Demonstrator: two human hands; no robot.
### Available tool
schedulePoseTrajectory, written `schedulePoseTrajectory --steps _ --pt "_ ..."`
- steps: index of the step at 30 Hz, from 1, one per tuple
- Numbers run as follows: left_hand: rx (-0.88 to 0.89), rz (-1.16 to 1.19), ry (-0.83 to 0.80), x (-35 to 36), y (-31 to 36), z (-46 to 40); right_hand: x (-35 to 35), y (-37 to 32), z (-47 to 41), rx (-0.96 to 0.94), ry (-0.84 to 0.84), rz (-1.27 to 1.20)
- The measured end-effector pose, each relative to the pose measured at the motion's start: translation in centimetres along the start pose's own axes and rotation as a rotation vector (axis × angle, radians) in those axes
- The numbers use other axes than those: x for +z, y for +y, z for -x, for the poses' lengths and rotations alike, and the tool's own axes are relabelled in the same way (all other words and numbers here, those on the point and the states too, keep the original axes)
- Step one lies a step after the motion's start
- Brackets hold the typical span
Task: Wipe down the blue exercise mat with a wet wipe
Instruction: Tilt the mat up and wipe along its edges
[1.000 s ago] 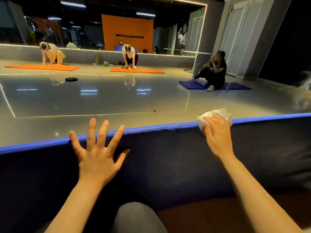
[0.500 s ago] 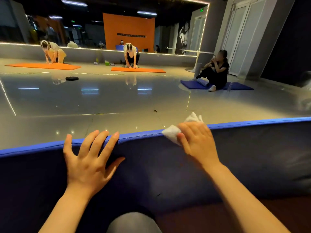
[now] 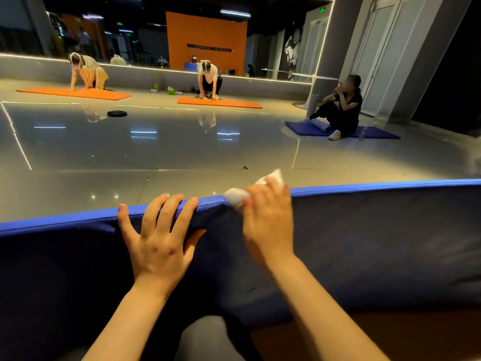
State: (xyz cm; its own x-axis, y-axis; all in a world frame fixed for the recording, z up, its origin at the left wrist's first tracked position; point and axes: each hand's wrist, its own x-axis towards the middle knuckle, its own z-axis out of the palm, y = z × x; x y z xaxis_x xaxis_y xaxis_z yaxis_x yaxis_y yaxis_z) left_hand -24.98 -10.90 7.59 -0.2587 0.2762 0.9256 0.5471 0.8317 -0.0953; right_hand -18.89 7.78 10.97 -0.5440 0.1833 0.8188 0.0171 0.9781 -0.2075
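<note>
The blue exercise mat (image 3: 377,230) spans the lower half of the head view, its lit far edge running from left to right. My left hand (image 3: 160,238) lies flat on it with fingers spread, the fingertips at the far edge. Just to the right, my right hand (image 3: 268,217) grips a crumpled white wet wipe (image 3: 235,196) and presses it on the mat's far edge. Part of the wipe sticks out beyond my fingers.
A glossy grey floor (image 3: 156,152) lies beyond the mat. A person sits on another blue mat (image 3: 377,132) at the right. Two people kneel on orange mats (image 3: 218,102) at the back. A black disc (image 3: 117,113) lies on the floor. My knee (image 3: 205,337) shows at the bottom.
My right hand has slid the wipe leftward along the mat's far edge, toward my left hand. My left hand has moved forward and settled flat with its fingertips at the edge.
</note>
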Motion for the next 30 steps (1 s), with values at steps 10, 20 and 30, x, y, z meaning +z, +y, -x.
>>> schedulePoseTrajectory --steps 10,20,30 --pt "0.073 -0.002 0.029 1.0 -1.3 -0.1 -6.0 12.5 -0.5 -0.263 -0.072 0.462" --pt "0.01 0.005 0.002 1.4 -0.3 -0.6 -1.6 5.3 -1.7 -0.023 0.066 0.112" --pt "0.077 0.036 0.005 1.3 -1.8 -0.1 -1.6 3.7 -1.6 -0.211 -0.1 0.103"
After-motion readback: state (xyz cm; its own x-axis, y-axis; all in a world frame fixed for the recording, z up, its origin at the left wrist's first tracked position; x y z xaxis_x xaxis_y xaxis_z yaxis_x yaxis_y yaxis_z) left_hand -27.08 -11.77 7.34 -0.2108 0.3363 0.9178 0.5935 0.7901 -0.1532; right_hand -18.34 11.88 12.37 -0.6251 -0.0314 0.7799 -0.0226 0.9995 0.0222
